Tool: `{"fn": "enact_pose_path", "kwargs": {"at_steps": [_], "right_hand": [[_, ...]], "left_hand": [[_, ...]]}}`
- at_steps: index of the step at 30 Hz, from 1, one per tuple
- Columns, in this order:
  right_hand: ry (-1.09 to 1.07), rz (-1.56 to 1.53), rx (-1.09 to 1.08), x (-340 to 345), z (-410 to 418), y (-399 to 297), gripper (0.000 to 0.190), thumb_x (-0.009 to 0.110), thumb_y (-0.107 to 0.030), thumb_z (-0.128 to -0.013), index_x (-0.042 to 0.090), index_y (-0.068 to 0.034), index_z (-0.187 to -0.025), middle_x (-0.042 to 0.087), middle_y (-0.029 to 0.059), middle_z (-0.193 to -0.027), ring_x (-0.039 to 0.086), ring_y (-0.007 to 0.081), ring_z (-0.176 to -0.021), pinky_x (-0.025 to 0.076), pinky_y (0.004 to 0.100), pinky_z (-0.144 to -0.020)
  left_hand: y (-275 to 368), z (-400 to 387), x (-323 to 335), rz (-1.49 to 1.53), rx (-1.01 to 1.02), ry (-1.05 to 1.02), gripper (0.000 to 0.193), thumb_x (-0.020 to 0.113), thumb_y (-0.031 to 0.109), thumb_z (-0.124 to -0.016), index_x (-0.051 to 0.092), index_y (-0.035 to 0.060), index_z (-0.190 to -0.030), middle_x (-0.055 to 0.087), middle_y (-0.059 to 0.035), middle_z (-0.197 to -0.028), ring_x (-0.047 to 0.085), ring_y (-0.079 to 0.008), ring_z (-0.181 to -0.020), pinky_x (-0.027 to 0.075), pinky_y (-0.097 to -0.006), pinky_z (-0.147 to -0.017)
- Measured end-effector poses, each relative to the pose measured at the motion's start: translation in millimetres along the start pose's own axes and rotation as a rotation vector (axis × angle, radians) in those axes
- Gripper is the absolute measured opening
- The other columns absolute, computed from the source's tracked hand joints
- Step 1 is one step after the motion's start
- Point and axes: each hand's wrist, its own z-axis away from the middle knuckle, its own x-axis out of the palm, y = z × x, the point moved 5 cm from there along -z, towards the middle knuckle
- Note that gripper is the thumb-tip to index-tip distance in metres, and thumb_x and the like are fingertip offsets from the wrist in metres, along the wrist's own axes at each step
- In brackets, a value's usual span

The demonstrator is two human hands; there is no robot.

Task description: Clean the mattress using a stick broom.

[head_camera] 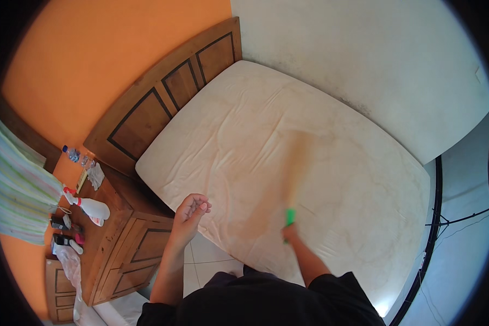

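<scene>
My right hand (289, 232) grips the green handle (290, 216) of a whisk broom. The broom's long tan bristles (297, 167) are motion-blurred and point away from me over the mattress; whether they touch it is unclear. The mattress (350, 195) is cream-coloured, with brownish stains and wrinkles in its cover. My left hand (192, 208) is raised near the mattress's left edge, empty, with its fingers loosely curled and the palm partly showing.
A carved wooden headboard (179, 91) backs the bed against an orange wall (118, 45). At left, a wooden cabinet (118, 228) bears a white spray bottle (93, 208), plastic bottles (72, 154) and small items. A striped curtain (20, 187) hangs beside it. White tiles (208, 252) show below.
</scene>
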Motion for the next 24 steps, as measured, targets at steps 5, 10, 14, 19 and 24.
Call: {"fn": "enact_pose_path", "kwargs": {"at_steps": [5, 10, 14, 19, 24], "right_hand": [[-0.536, 0.375, -0.403, -4.4, 130.6, -135.4, 0.028, 0.051, -0.016, -0.066, 0.052, -0.007, -0.092, 0.058, 0.0162, -0.09, 0.056, 0.0318, -0.086, 0.044, 0.042, -0.073], [-0.125, 0.105, -0.36, -61.6, 70.9, -111.0, 0.025, 0.057, -0.025, -0.07, 0.051, -0.005, -0.083, 0.058, 0.0174, -0.077, 0.056, 0.0347, -0.074, 0.044, 0.0454, -0.061], [0.375, -0.315, 0.172, -147.4, -38.5, 40.6, 0.025, 0.061, -0.024, -0.068, 0.049, -0.002, -0.075, 0.049, 0.0077, -0.054, 0.048, 0.0178, -0.044, 0.04, 0.0323, -0.041], [0.315, -0.8, 0.484, -150.7, -40.6, -6.1, 0.021, 0.055, -0.022, -0.069, 0.051, -0.002, -0.065, 0.05, 0.0083, -0.054, 0.047, 0.0181, -0.044, 0.04, 0.0339, -0.042], [0.259, -0.031, -0.092, 18.8, -26.2, 7.6, 0.025, 0.051, -0.009, -0.069, 0.045, 0.0, -0.092, 0.051, 0.011, -0.063, 0.052, 0.0229, -0.048, 0.043, 0.0355, -0.043]], "left_hand": [[-9.4, -5.5, -0.1, 0.034, 0.0, -0.035, 0.013, 0.048, 0.01, -0.084, 0.047, 0.0, -0.093, 0.051, -0.0038, -0.082, 0.05, -0.0103, -0.079, 0.041, -0.0236, -0.073], [-15.5, -16.7, -9.3, 0.08, 0.028, -0.026, 0.013, 0.048, 0.01, -0.084, 0.047, 0.0002, -0.093, 0.051, -0.0034, -0.084, 0.05, -0.0095, -0.079, 0.041, -0.0229, -0.073], [-32.9, -40.0, 0.8, 0.113, 0.016, -0.142, 0.013, 0.048, 0.01, -0.084, 0.047, 0.0006, -0.094, 0.051, -0.0027, -0.083, 0.05, -0.0089, -0.078, 0.041, -0.0227, -0.072], [-42.6, -38.8, -48.6, 0.069, -0.014, -0.092, 0.014, 0.049, 0.011, -0.084, 0.047, 0.0008, -0.093, 0.051, -0.0019, -0.082, 0.05, -0.0086, -0.077, 0.041, -0.0222, -0.071], [-39.2, -106.0, -29.0, 0.073, 0.009, -0.25, 0.013, 0.049, 0.01, -0.084, 0.047, 0.001, -0.093, 0.051, -0.0017, -0.08, 0.049, -0.0081, -0.075, 0.041, -0.0217, -0.07]]}}
